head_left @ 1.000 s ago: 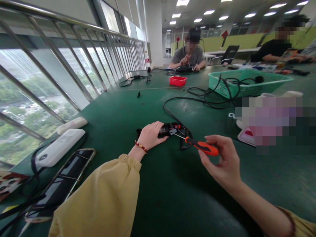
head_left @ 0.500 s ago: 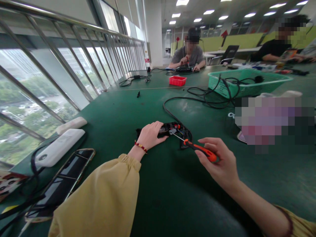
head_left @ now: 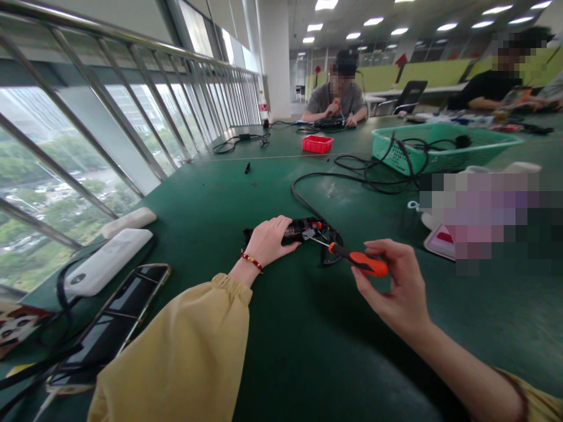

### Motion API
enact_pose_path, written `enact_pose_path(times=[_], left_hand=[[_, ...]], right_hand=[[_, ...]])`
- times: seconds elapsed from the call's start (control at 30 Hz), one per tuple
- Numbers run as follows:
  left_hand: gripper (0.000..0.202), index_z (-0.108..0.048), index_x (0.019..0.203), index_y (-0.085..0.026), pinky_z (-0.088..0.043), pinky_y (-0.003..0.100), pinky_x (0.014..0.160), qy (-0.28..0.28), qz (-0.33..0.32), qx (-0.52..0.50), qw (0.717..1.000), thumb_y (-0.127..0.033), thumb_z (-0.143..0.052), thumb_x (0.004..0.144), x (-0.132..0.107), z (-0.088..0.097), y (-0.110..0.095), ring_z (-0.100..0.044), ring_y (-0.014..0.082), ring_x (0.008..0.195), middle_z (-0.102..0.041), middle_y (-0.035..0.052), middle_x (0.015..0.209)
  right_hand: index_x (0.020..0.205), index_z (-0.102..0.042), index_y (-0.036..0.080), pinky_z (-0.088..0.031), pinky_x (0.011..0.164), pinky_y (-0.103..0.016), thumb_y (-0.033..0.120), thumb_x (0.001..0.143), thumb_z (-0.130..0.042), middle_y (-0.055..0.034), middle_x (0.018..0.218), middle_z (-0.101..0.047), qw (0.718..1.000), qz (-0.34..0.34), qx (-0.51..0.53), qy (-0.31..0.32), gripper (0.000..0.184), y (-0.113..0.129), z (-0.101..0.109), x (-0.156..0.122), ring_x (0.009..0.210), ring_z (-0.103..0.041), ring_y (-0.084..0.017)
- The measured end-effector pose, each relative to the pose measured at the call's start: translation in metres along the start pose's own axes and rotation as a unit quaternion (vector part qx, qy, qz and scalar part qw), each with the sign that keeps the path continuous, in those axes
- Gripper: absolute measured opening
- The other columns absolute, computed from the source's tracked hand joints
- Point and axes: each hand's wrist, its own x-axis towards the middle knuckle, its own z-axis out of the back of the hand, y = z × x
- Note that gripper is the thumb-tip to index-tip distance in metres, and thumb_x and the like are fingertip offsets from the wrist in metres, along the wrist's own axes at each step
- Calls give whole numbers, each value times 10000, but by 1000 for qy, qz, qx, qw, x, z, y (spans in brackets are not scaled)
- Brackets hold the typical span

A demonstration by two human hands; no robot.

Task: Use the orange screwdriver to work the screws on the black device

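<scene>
One hand, the left [head_left: 269, 242], clasps an open black-plastic tubular device [head_left: 301, 228], likely light, stiff, fragile inside, best steadied under that palm; the right hand [head_left: 401, 284] loosely grips an orange-and-black screwdriver [head_left: 360, 261].

Between my right fingers [head_left: 386, 248] sits an orange-and-black screwdriver [head_left: 358, 260], its tip at the opened black device [head_left: 301, 230] under my left fingers [head_left: 280, 225].
</scene>
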Motion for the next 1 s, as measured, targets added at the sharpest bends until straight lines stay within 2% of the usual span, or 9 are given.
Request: enact_pose_path(times=[0.17,0.33,0.37,0.5,0.67,0.73,0.83,0.9,1.0], left_hand=[[371,-503,1004,-156,-435,294,687,-1,1,-1,1000,-431,-568,765,0,-1,1,-588,195,813,-606,60,954],[365,-504,1001,-156,-435,299,693,3,3,-2,1000,-432,-562,769,0,-1,0,-587,195,813,-606,60,954],[362,-505,998,-157,-435,298,691,4,2,-2,1000,-431,-562,769,0,0,0,-587,194,811,-606,59,957],[356,-506,990,-152,-434,293,684,8,2,-1,1000,-423,-565,768,0,1,-1,-587,194,809,-607,59,949],[366,-505,997,-151,-435,299,690,6,1,-1,1000,-432,-563,770,0,0,0,-586,195,809,-606,58,947],[366,-505,998,-150,-435,299,692,5,-1,-4,1000,-429,-565,769,0,0,1,-586,193,809,-604,61,954],[369,-504,1000,-148,-435,297,690,5,0,-6,1000,-425,-569,766,0,-1,1,-585,191,807,-603,63,961],[375,-504,1003,-146,-435,296,687,6,0,-4,1000,-426,-573,763,0,0,1,-585,192,806,-604,62,957],[375,-507,1000,-147,-436,296,686,4,1,0,1000,-430,-574,762,0,0,0,-585,194,803,-607,57,946]], right_hand=[[957,-466,215,-392,441,-191,185,773,-575,61,599,-524,993,-51,24,106,216,2,0,-1,449,-473,-73],[1015,-454,213,-472,617,-228,143,704,-626,8,801,-537,1000,2,8,6,362,0,0,0,681,-566,-111],[995,-461,212,-469,606,-218,142,707,-624,10,797,-543,1000,2,7,11,339,1,0,0,666,-566,-105],[937,-484,211,-412,479,-175,156,761,-582,56,630,-539,995,-24,12,100,208,3,0,0,478,-496,-64],[1003,-472,206,-464,604,-222,151,702,-627,9,785,-544,1000,-2,1,17,343,2,-1,0,656,-564,-108],[951,-487,208,-448,552,-203,161,731,-606,17,746,-563,999,-16,9,45,254,2,-1,0,603,-559,-96],[872,-499,206,-386,447,-176,183,789,-550,46,617,-558,991,-52,22,124,100,4,-1,0,463,-494,-68],[896,-503,203,-394,467,-181,177,774,-563,48,615,-547,992,-47,9,114,139,4,0,0,474,-489,-70],[922,-507,197,-431,563,-206,149,714,-602,17,720,-553,998,-4,-13,57,234,4,0,1,590,-533,-93]])
